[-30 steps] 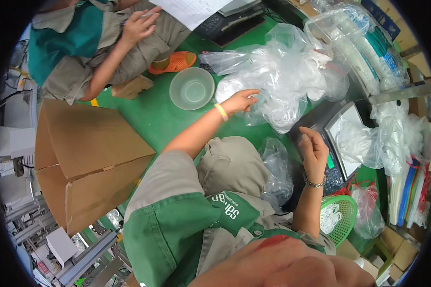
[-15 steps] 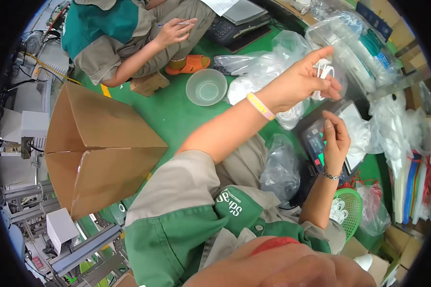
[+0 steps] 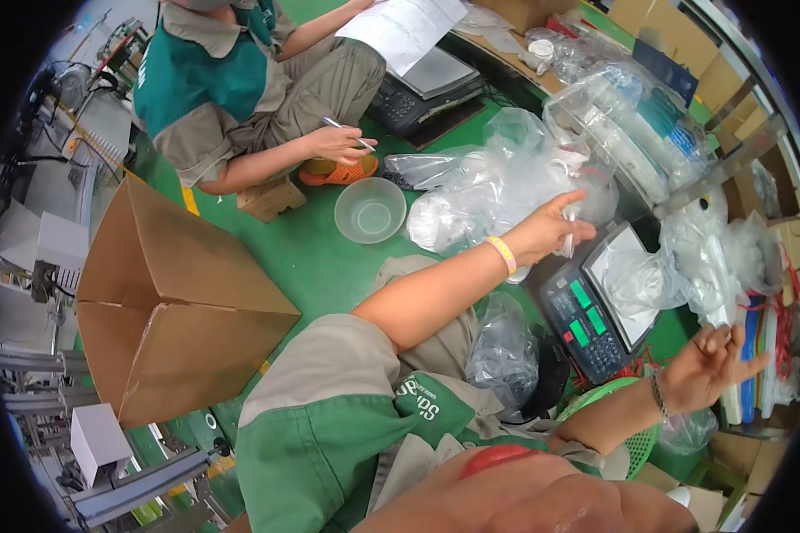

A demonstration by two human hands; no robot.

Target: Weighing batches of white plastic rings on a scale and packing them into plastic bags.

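Observation:
My left hand (image 3: 547,235), with a pink-and-yellow band at the wrist, reaches over white cable coils in clear plastic bags (image 3: 484,200), beside a digital scale (image 3: 573,311). Its index finger stretches out, apart from the others. A small whitish bit shows under its fingertips, too small to name. My right hand (image 3: 707,369), with a bracelet, is stretched out at the right with fingers spread and nothing seen in them. Closest to it are upright blue, white and red plastic-like strips (image 3: 754,351) and a clear bag (image 3: 687,433). A green basket (image 3: 642,449) lies partly hidden under my right forearm.
An open cardboard box (image 3: 213,311) stands at the left, and a clear round tub (image 3: 371,210) sits on the green floor. Beyond, a seated co-worker holds a pen (image 3: 347,131) and paper (image 3: 404,31), near a second scale (image 3: 427,84). A metal rack (image 3: 724,169) edges the right.
My left hand has come down and nearer; the white cable coil no longer shows in its fingers. My right hand has swung right from the scale, fingers spreading. The co-worker has lifted the paper.

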